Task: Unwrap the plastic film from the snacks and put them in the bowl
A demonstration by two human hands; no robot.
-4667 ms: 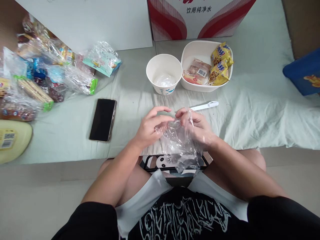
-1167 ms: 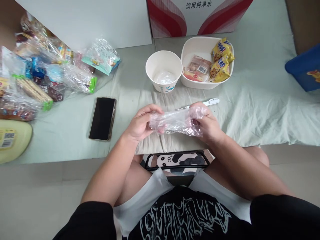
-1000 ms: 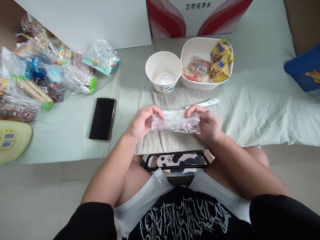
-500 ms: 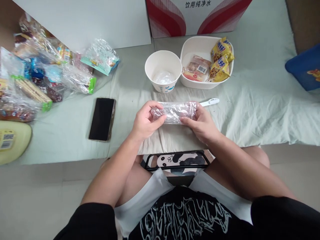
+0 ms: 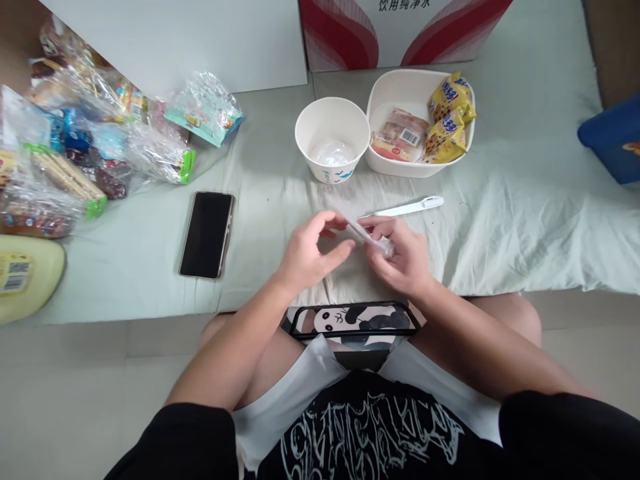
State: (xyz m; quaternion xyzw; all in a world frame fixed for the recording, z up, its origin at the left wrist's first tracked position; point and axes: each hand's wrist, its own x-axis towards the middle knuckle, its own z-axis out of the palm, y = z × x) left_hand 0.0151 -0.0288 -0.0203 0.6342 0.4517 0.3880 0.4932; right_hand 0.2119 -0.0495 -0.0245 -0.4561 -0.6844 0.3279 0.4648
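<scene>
A crinkled clear plastic wrapper, seen nearly edge-on and blurred by motion, is pinched in my right hand. It tilts up and to the left from those fingers. My left hand is beside its left side, thumb and fingers apart, with nothing visibly held. Just behind my right hand, a slim white-handled knife lies on the cloth, its thin end partly covered by the fingers. Farther back stands a white paper tub with clear plastic inside.
A white bowl holds a flat packaged snack and yellow snack packets. A phone lies at left, near a heap of wrapped snacks. Large boxes stand behind; a blue container is at right.
My left hand has let go of the wrapper and moved slightly apart. The wrapper, stretched flat between both hands before, is now turned on edge in my right hand, uncovering more of the knife.
</scene>
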